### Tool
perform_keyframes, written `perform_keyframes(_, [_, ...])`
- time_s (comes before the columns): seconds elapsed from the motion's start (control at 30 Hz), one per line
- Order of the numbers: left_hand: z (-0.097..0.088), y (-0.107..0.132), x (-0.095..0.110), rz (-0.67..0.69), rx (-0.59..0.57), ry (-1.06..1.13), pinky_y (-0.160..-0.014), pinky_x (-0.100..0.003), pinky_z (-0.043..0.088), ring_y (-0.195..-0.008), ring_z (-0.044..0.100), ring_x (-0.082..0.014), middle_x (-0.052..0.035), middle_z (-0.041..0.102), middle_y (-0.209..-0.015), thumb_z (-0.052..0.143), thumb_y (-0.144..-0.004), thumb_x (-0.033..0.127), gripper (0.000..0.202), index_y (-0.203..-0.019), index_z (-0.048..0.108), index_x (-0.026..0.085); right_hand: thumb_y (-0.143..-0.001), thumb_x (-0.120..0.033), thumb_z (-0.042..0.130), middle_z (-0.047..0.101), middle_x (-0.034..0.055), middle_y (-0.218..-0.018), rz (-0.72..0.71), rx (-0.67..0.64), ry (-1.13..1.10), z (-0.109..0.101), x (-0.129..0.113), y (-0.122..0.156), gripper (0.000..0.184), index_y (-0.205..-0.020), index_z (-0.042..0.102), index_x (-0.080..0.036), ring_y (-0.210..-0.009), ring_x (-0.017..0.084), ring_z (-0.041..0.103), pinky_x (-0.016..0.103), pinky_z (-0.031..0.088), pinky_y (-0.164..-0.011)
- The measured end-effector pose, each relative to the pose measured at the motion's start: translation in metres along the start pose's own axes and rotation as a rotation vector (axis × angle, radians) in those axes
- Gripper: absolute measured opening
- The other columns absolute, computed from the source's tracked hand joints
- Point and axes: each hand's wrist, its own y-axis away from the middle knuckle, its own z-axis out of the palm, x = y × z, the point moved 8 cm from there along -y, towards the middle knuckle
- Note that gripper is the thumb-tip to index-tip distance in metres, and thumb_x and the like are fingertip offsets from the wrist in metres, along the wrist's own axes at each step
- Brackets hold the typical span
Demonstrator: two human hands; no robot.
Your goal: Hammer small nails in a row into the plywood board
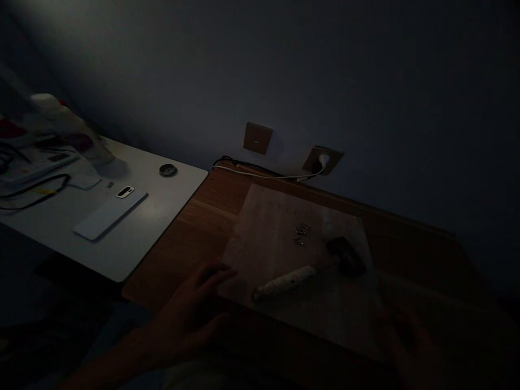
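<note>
The room is very dark. A pale wooden board point(276, 216) lies on a brown wooden table point(190, 233). On the board rest a hammer point(309, 271) with a whitish handle and dark head, and several small nails point(301, 232) beyond it. My left hand point(195, 311) lies against the board's near left corner, fingers stretched out and touching its edge, holding nothing. My right hand point(406, 338) is a dim shape at the board's near right edge; its fingers are lost in shadow.
A white table point(122, 249) adjoins on the left with a white phone point(109, 214), a small round object point(168, 170), dark cables and clutter at its far left. On the wall are a switch point(257, 137) and a socket point(323, 160) with a white cable point(260, 174).
</note>
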Motion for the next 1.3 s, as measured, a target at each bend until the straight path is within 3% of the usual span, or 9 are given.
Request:
perform_keyframes(0.23, [-0.042,0.034,-0.034,-0.353,0.429,-0.040,-0.091,-0.041,0.064,-0.117,0.071,-0.0290,-0.0091,0.068,-0.126,0.060,-0.100,0.047,0.044,-0.139,0.065,0.028,-0.083,-0.072,0.060,0.078,0.0167,-0.118,-0.083,-0.070,-0.190,0.052,-0.030,0.026,0.062,-0.117,0.069,-0.021,-0.107,0.039,0.072,0.056,0.057,-0.092])
perform_keyframes(0.33, [-0.061,0.041,-0.045,-0.428,0.538,-0.078,-0.082,-0.039,0.062,-0.102,0.072,-0.0263,-0.0071,0.066,-0.115,0.058,-0.099,0.055,0.046,-0.133,0.071,0.027,-0.083,-0.072,0.061,0.077,0.0180,-0.123,-0.130,-0.073,-0.274,0.070,-0.050,0.036,0.065,-0.122,0.067,-0.020,-0.111,0.039,0.072,0.054,0.058,-0.094])
perform_keyframes(0.5, [-0.086,0.042,-0.070,-0.489,0.615,-0.058,-0.078,-0.035,0.060,-0.098,0.072,-0.0239,-0.0056,0.063,-0.110,0.060,-0.094,0.055,0.043,-0.122,0.076,0.026,-0.085,-0.072,0.063,0.079,0.0169,-0.119,-0.201,-0.122,-0.319,0.091,-0.074,0.048,0.064,-0.122,0.069,-0.021,-0.101,0.035,0.076,0.046,0.062,-0.080])
perform_keyframes(0.67, [-0.101,0.034,-0.086,-0.490,0.676,-0.097,-0.082,-0.036,0.058,-0.097,0.071,-0.0236,-0.0044,0.063,-0.106,0.061,-0.090,0.051,0.039,-0.114,0.076,0.024,-0.083,-0.073,0.067,0.080,0.0179,-0.118,-0.195,-0.169,-0.313,0.101,-0.076,0.055,0.065,-0.121,0.072,-0.021,-0.096,0.035,0.078,0.045,0.064,-0.075])
perform_keyframes(0.9, [-0.108,0.024,-0.091,-0.500,0.720,0.037,-0.093,-0.038,0.058,-0.105,0.072,-0.0254,-0.0048,0.071,-0.109,0.062,-0.088,0.052,0.034,-0.103,0.073,0.024,-0.087,-0.073,0.064,0.080,0.0166,-0.118,-0.183,-0.160,-0.336,0.103,-0.075,0.062,0.063,-0.124,0.072,-0.022,-0.100,0.035,0.078,0.046,0.064,-0.077])
perform_keyframes(1.03, [-0.116,0.026,-0.093,-0.543,0.764,0.062,-0.097,-0.039,0.058,-0.102,0.072,-0.0263,-0.0046,0.073,-0.104,0.064,-0.083,0.054,0.035,-0.098,0.072,0.024,-0.081,-0.074,0.069,0.081,0.0184,-0.117,-0.199,-0.212,-0.334,0.106,-0.077,0.059,0.066,-0.120,0.074,-0.021,-0.099,0.036,0.079,0.046,0.066,-0.075])
perform_keyframes(1.3, [-0.131,0.034,-0.104,-0.591,0.780,-0.079,-0.097,-0.046,0.060,-0.102,0.072,-0.0289,-0.0062,0.071,-0.103,0.061,-0.082,0.054,0.033,-0.095,0.069,0.025,-0.091,-0.067,0.066,0.082,0.0155,-0.117,-0.315,-0.293,-0.321,0.114,-0.099,0.075,0.054,-0.122,0.076,-0.023,-0.097,0.032,0.081,0.042,0.067,-0.076])
